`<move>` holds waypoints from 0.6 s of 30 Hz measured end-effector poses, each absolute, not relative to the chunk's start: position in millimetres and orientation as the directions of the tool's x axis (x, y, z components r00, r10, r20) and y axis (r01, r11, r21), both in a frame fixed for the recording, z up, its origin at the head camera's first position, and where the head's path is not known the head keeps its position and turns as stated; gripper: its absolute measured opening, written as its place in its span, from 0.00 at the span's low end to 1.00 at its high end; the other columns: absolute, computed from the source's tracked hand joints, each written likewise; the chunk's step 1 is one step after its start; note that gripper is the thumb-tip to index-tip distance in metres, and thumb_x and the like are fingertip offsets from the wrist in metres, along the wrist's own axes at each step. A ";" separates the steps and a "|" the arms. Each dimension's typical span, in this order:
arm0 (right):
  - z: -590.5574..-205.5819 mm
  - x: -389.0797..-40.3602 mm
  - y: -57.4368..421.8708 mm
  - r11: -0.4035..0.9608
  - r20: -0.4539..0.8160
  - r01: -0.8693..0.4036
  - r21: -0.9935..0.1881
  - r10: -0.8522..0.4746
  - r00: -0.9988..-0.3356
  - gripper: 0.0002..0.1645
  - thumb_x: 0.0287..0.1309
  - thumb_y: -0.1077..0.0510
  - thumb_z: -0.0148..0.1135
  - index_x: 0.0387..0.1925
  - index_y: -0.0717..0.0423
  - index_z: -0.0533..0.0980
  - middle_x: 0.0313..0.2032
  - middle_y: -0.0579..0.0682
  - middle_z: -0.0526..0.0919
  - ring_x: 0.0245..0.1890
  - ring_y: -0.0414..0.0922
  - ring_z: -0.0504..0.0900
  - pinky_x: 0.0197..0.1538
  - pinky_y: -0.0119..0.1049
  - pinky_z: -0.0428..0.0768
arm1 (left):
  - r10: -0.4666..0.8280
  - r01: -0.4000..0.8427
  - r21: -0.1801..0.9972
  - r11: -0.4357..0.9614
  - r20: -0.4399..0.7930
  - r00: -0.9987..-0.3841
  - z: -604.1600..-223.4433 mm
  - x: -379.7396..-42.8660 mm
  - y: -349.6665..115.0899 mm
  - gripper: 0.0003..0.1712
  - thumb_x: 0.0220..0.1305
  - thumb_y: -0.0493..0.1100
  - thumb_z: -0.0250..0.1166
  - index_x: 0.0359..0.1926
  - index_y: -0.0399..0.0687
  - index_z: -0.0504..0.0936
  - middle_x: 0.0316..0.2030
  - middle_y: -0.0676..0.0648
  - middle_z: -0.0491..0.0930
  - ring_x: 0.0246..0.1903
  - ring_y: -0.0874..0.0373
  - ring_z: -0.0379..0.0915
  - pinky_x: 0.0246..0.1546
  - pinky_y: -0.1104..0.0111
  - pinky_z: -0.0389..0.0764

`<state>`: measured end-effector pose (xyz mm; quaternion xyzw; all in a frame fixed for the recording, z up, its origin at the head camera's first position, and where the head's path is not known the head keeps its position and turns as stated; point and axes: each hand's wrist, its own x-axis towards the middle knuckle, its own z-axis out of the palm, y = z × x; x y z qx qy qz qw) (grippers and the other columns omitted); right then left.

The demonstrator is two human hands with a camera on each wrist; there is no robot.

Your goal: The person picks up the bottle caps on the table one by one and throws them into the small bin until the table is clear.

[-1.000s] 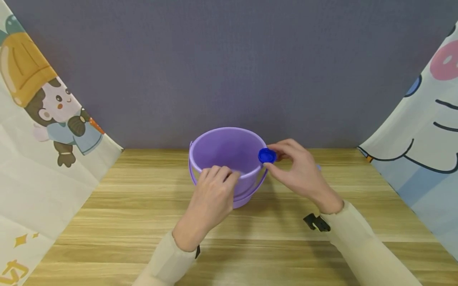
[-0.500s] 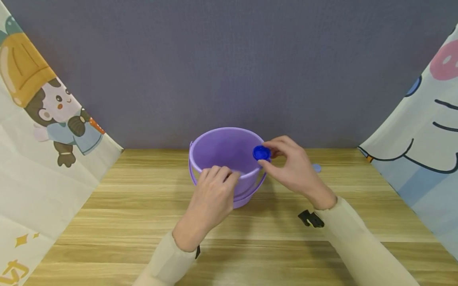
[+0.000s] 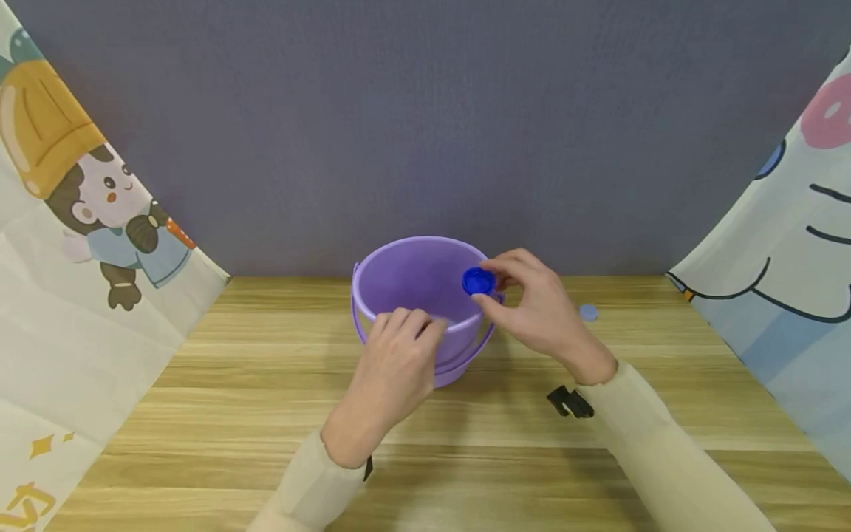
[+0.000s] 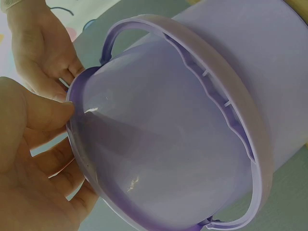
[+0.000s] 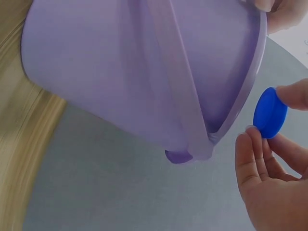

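Observation:
A purple bucket (image 3: pixel 459 347) stands upright on the wooden table, its handle (image 4: pixel 219 67) hanging down on the near side. My left hand (image 3: pixel 402 362) grips the near rim, thumb on the outer side and fingers over the edge, as the left wrist view shows. Between the thumb and fingers of my right hand (image 3: pixel 541 310) is pinched a round blue bottle cap (image 3: pixel 479 281), its hollow side facing up toward the head camera. The cap is at the bucket's right rim; in the right wrist view the same blue cap (image 5: pixel 270 113) is just apart from the rim.
A small pale blue disc (image 3: pixel 588 312) lies on the wooden table (image 3: pixel 219 414) right of the bucket. A grey panel (image 3: pixel 425 133) rises behind, with printed white cloths (image 3: pixel 40 295) along both sides. A black clip (image 3: pixel 569 403) hangs at my right wrist.
My right hand has moved left and slightly away from me with the blue bottle cap, bringing it over the bucket's rim. The pale disc has come into fuller view. The left hand stays put.

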<state>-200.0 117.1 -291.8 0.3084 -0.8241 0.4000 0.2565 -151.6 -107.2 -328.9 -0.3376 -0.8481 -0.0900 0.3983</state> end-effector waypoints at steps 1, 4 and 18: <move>-291.7 -200.4 116.2 0.488 0.667 -0.712 -0.505 -0.303 -0.681 0.22 0.52 0.63 0.74 0.51 0.66 0.82 0.44 0.52 0.81 0.39 0.44 0.81 0.46 0.40 0.82 | 0.501 0.644 -0.116 0.757 0.736 -0.455 -328.9 -151.6 -107.3 0.16 0.54 0.30 0.65 0.45 0.44 0.85 0.38 0.47 0.81 0.38 0.49 0.75 0.39 0.60 0.73; -291.6 -202.1 113.2 0.481 0.659 -0.708 -0.517 -0.303 -0.688 0.22 0.53 0.63 0.73 0.51 0.66 0.82 0.44 0.52 0.81 0.39 0.45 0.80 0.44 0.43 0.82 | 0.500 0.642 -0.117 0.758 0.736 -0.456 -329.0 -151.8 -107.6 0.16 0.55 0.30 0.64 0.45 0.44 0.85 0.38 0.47 0.81 0.39 0.49 0.76 0.39 0.60 0.73; -292.4 -203.4 113.4 0.489 0.666 -0.707 -0.511 -0.295 -0.685 0.24 0.53 0.62 0.75 0.51 0.66 0.82 0.44 0.52 0.80 0.41 0.44 0.81 0.46 0.43 0.83 | 0.501 0.633 -0.131 0.763 0.739 -0.450 -328.8 -152.1 -107.2 0.16 0.53 0.30 0.64 0.44 0.44 0.85 0.38 0.47 0.81 0.38 0.49 0.76 0.40 0.60 0.73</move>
